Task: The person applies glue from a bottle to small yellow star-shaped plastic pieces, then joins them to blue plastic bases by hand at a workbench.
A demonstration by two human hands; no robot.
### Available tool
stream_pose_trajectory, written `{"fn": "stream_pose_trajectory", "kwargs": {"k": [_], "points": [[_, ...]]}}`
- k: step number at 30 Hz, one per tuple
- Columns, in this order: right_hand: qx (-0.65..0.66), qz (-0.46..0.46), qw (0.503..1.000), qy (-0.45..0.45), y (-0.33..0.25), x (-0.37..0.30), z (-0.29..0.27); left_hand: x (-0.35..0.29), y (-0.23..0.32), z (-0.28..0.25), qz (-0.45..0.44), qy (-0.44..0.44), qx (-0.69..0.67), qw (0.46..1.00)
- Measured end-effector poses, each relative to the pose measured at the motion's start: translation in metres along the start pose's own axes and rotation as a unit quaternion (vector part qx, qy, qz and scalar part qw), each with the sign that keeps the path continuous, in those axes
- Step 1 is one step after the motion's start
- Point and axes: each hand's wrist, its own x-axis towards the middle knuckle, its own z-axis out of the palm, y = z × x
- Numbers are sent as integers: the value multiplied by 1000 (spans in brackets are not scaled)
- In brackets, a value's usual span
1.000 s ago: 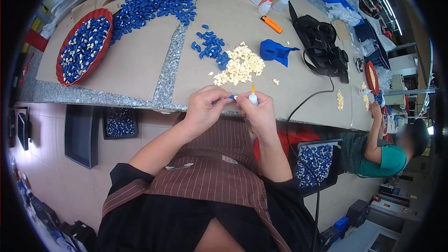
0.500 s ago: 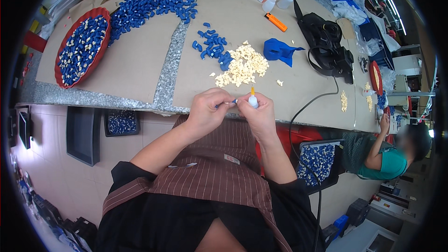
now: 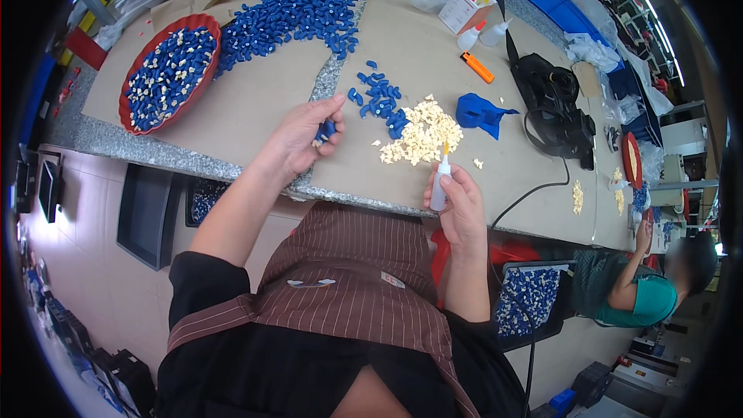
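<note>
My left hand (image 3: 300,138) is raised at the table's near edge, fingers curled round a few small curved blue pieces (image 3: 325,131). In my right hand (image 3: 466,213) is a small translucent squeeze bottle (image 3: 439,190) with a yellow tip, held upright. Just beyond it lies a pile of small cream-coloured pieces (image 3: 426,128), with a small group of loose blue pieces (image 3: 378,94) to its left. At the far left stands a red scalloped bowl (image 3: 201,91) filled with blue pieces, many with cream bits among them. A wide spread of blue pieces (image 3: 290,19) lies behind.
To the right are a blue cloth (image 3: 480,114), an orange lighter (image 3: 477,67) and a black strapped device (image 3: 553,93) with a cable. Two more squeeze bottles (image 3: 470,36) stand near a box (image 3: 467,9). A co-worker in green (image 3: 654,290) sits at right, beyond a filled tray (image 3: 532,298).
My hands, together before, have moved apart. The left has gone left and up, now showing blue pieces in its fingers; the right has shifted slightly right with the bottle. The view has shifted slightly.
</note>
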Motion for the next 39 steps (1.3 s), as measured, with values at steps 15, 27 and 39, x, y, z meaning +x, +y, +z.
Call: {"fn": "stream_pose_trajectory", "kwargs": {"k": [15, 27, 39], "points": [[42, -13, 999, 6, -5, -2, 9, 54, 34, 9, 346, -206, 704, 585], [56, -209, 973, 85, 17, 19, 6, -18, -47, 34, 67, -97, 148, 982], [-16, -294, 954, 52, 33, 11, 9, -15, -72, 37, 226, -32, 260, 938]]}}
